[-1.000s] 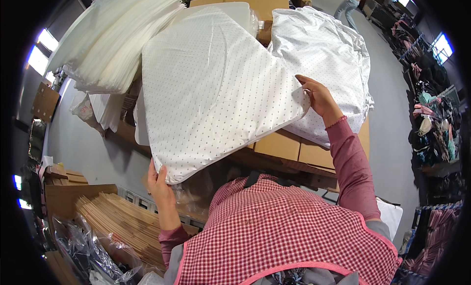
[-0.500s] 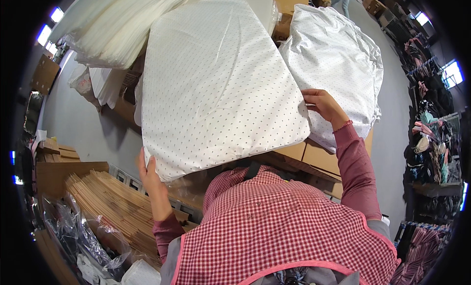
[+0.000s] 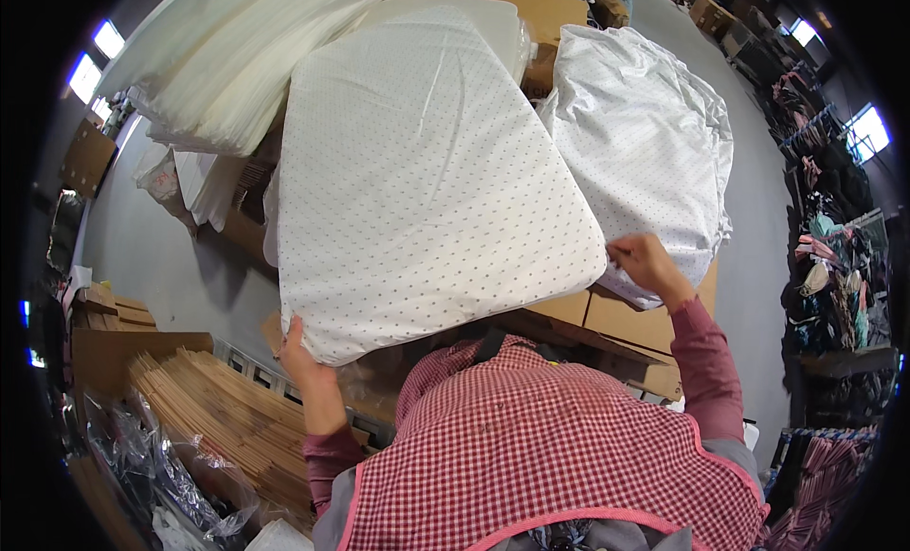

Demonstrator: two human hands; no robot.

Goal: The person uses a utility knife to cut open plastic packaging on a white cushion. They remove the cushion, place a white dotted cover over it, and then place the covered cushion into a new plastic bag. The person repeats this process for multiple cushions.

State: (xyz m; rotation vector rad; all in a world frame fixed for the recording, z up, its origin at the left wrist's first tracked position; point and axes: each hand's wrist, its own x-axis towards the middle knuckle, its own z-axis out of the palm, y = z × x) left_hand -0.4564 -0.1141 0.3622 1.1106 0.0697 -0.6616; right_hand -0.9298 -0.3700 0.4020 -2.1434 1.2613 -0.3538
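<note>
A flat, wedge-shaped pad in a white fitted cover with small grey dots (image 3: 436, 191) lies in front of me, its near edge toward my body. My left hand (image 3: 308, 369) is closed around its near left corner, thumb up along the side and the other fingers partly hidden. At the near right corner, my right hand (image 3: 649, 267) has its fingers curled in a pinch against the cover's edge. To the right lies a pile of similar dotted white fabric covers (image 3: 645, 144), loose and wrinkled, just beyond that hand.
A thick stack of whitish sheets (image 3: 237, 68) rises at the far left. Cardboard boxes (image 3: 626, 319) stand under the covers. Flattened cardboard (image 3: 218, 399) and clear plastic bags (image 3: 180, 475) are at the near left. Racks of garments (image 3: 834, 257) line the right side.
My right hand has slid from the pad's right side down toward its near corner, and its fingers have curled into a pinch. My left hand keeps the left corner. The pad appears slightly lower in view.
</note>
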